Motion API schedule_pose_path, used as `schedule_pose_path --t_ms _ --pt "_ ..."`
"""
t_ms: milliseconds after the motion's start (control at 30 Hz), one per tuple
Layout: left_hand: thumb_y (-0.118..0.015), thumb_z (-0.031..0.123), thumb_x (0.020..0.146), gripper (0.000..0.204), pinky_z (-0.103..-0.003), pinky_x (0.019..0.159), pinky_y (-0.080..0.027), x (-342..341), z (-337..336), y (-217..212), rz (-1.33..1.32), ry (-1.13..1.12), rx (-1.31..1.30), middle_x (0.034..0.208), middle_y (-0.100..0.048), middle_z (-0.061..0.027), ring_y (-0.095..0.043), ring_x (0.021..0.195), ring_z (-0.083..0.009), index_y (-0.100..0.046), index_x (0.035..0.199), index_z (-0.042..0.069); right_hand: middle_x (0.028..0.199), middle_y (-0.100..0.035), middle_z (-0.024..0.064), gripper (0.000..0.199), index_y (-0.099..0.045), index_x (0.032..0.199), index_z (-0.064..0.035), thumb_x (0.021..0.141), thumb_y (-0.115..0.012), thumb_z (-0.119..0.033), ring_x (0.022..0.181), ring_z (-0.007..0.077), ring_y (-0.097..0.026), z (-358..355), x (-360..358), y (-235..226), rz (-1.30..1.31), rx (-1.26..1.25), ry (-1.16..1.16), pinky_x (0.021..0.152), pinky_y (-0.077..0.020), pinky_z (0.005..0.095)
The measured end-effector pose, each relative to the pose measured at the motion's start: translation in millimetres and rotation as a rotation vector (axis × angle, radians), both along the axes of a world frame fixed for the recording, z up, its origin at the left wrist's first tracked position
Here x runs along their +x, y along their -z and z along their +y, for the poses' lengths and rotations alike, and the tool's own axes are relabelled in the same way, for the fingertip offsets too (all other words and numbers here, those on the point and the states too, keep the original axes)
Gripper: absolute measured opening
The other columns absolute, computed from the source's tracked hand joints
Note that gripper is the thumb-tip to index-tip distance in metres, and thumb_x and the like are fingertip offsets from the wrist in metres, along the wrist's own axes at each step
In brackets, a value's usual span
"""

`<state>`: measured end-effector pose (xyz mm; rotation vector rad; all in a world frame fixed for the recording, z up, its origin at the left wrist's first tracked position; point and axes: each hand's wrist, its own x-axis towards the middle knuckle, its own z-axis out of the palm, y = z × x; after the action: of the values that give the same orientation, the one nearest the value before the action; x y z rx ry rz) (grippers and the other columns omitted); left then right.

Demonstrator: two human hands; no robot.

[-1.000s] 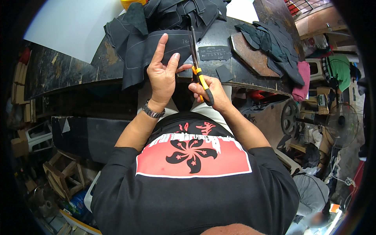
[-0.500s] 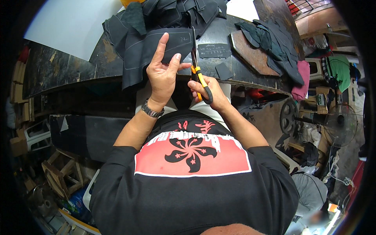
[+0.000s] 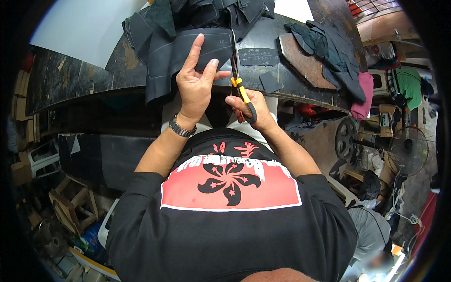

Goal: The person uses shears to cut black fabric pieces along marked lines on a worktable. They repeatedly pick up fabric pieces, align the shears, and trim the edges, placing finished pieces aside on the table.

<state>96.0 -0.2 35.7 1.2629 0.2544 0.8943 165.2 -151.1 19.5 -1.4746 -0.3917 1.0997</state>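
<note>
My left hand [image 3: 196,81] is at the near edge of a dark, leather-like sheet [image 3: 164,58] marked with pale chalk lines. Its index finger stretches away over the sheet and the thumb rests on top; a bent finger shows beyond the sheet's near edge, so the sheet seems held between thumb and fingers. A pair of scissors [image 3: 241,90] with yellow and black handles is in my right hand [image 3: 256,110]. Their blades point away from me along the sheet's right edge. How far the blades stand apart is hard to see.
Dark cut pieces [image 3: 202,14] are heaped behind the sheet on the black worktable [image 3: 127,77]. To the right lie a chalk-marked dark piece [image 3: 257,57], a small dark scrap [image 3: 269,82], a brown board [image 3: 300,63] and more dark pieces [image 3: 336,56]. A white sheet [image 3: 80,33] covers the far left.
The scissors' handles look closer together, and the lower orange loop is less visible. My left hand keeps its place on the sheet. The whole view has shifted slightly.
</note>
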Motion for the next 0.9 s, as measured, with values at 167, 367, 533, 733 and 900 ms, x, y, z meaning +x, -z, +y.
schedule_pose_path --t_ms 167,367,533,733,900 --pt "-0.056 -0.003 0.093 0.053 -0.023 0.067 -0.061 -0.2 -0.3 0.4 -0.004 0.0 0.024 0.145 -0.046 -0.0111 -0.07 0.08 -0.0134 -0.04 0.144 0.003 0.054 -0.052 -0.0018 0.032 -0.064 0.08 -0.0041 0.082 -0.079 -0.032 0.042 0.0055 -0.046 0.5 -5.6 2.4 0.006 0.023 0.021 0.039 -0.0374 0.0216" --pt "-0.056 -0.003 0.093 0.053 -0.026 0.07 -0.062 -0.5 -1.0 0.7 -0.02 0.022 0.014 0.143 -0.047 -0.011 -0.068 0.082 -0.0107 -0.041 0.144 0.004 0.054 -0.053 -0.0003 0.035 -0.061 0.075 -0.0041 0.083 -0.078 -0.034 0.042 0.0075 -0.05 1.4 -8.0 -0.8 0.012 0.018 -0.011 0.039 -0.0405 0.0222" --pt "-0.056 -0.003 0.093 0.053 -0.026 0.07 -0.063 -3.1 -3.8 1.1 0.002 0.036 -0.017 0.148 -0.041 -0.0118 -0.067 0.084 -0.0105 -0.04 0.144 0.003 0.067 -0.058 0.0022 0.033 -0.059 0.08 -0.0044 0.089 -0.07 -0.035 0.056 0.0097 -0.058 7.1 2.0 -7.9 0.01 -0.024 0.004 0.047 -0.046 0.0224" --pt "-0.056 -0.004 0.093 0.054 -0.025 0.071 -0.062 -5.6 -4.6 3.2 0.016 0.034 0.003 0.15 -0.038 -0.0113 -0.067 0.084 -0.0099 -0.039 0.144 0.001 0.065 -0.057 0.0012 0.035 -0.061 0.08 -0.0049 0.086 -0.073 -0.037 0.053 0.0087 -0.056 8.1 5.7 -8.1 -0.032 -0.028 -0.011 0.046 -0.0444 0.0217" --pt "-0.056 -0.005 0.092 0.058 -0.025 0.071 -0.062 -4.6 -5.4 3.3 -0.004 0.032 -0.013 0.147 -0.041 -0.0099 -0.065 0.085 -0.008 -0.037 0.146 0.003 0.054 -0.053 -0.0006 0.035 -0.062 0.076 -0.006 0.083 -0.077 -0.036 0.042 0.0071 -0.05 6.1 1.9 -5.1 -0.05 0.012 -0.008 0.039 -0.0392 0.021"
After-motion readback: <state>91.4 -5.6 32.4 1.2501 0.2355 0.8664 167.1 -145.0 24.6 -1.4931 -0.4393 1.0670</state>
